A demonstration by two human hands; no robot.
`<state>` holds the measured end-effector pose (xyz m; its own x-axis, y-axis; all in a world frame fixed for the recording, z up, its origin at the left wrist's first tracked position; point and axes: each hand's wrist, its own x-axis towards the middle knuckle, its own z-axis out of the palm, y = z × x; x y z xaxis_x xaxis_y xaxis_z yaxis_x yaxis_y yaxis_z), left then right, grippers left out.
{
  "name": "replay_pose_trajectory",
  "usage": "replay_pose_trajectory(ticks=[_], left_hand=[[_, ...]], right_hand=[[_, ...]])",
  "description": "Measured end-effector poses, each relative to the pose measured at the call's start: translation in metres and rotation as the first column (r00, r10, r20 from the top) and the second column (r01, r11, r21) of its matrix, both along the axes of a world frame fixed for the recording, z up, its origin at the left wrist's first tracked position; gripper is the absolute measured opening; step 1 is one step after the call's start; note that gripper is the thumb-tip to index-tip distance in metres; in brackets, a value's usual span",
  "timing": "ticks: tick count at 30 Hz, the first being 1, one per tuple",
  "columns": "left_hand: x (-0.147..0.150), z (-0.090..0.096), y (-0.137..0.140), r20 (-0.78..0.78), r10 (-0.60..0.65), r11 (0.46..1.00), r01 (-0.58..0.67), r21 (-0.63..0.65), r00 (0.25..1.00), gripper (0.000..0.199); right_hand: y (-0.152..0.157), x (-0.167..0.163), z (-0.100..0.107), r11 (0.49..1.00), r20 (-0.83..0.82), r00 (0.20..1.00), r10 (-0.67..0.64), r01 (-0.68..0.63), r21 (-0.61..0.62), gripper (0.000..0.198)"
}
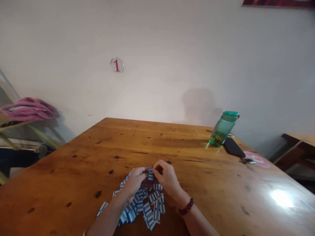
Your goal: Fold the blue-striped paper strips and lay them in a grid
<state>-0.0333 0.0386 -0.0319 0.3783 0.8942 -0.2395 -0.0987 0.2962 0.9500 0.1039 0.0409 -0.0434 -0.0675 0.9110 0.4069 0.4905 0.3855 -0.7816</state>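
Note:
Between my two hands is a small blue-and-white printed strip [150, 174], pinched at its sides just above the table. My left hand [135, 181] grips its left edge with thumb and fingers. On the other side, the thumb and forefinger of my right hand [165, 175] close on its right edge. Below them lies a loose pile of similar blue-and-white strips [148, 213], overlapping at many angles. My left hand and forearm hide part of the pile. The print on the strips is too small to read.
A green water bottle [223, 129] stands at the back right of the wooden table [137, 141]. Beside it lie a dark phone [233, 147], a small metallic object [248, 160] and a pink round mat [258, 160]. Pink cloth [29, 109] rests on a surface at left.

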Motion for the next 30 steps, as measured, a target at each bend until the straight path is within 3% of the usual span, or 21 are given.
replay_pose_trajectory(ticks=[9, 13, 16, 20, 24, 27, 30], left_hand=[[0.003, -0.003, 0.001, -0.037, 0.008, 0.997, -0.005, 0.072, 0.999, 0.027], [0.001, -0.003, 0.002, -0.011, 0.095, 0.992, -0.094, 0.089, 0.995, 0.024], [-0.004, -0.001, 0.004, 0.009, 0.223, 0.973, -0.223, 0.060, 0.975, 0.023], [-0.010, 0.002, 0.005, 0.034, 0.330, 0.943, -0.331, 0.041, 0.943, 0.021], [-0.012, 0.002, 0.006, 0.081, 0.373, 0.924, -0.378, 0.061, 0.924, 0.017], [-0.013, 0.000, 0.008, 0.043, 0.424, 0.895, -0.426, 0.135, 0.905, 0.013], [-0.012, -0.002, 0.009, 0.008, 0.441, 0.886, -0.437, 0.152, 0.897, 0.012]], right_hand=[[-0.003, -0.002, 0.004, 1.000, 0.042, 0.999, -0.010, 0.010, -0.003, 0.008], [-0.003, 0.005, 0.008, 0.998, 0.076, 0.997, 0.025, -0.021, -0.058, 0.007], [-0.003, 0.013, 0.011, 0.988, 0.206, 0.975, 0.082, -0.051, -0.149, 0.009], [-0.010, 0.013, 0.019, 0.972, 0.454, 0.877, 0.158, -0.056, -0.230, 0.011], [-0.021, 0.004, 0.029, 0.963, 0.695, 0.696, 0.179, 0.021, -0.269, 0.013], [-0.027, -0.002, 0.031, 0.962, 0.789, 0.588, 0.178, 0.065, -0.266, 0.020], [-0.029, -0.005, 0.031, 0.961, 0.812, 0.553, 0.186, 0.069, -0.267, 0.026]])
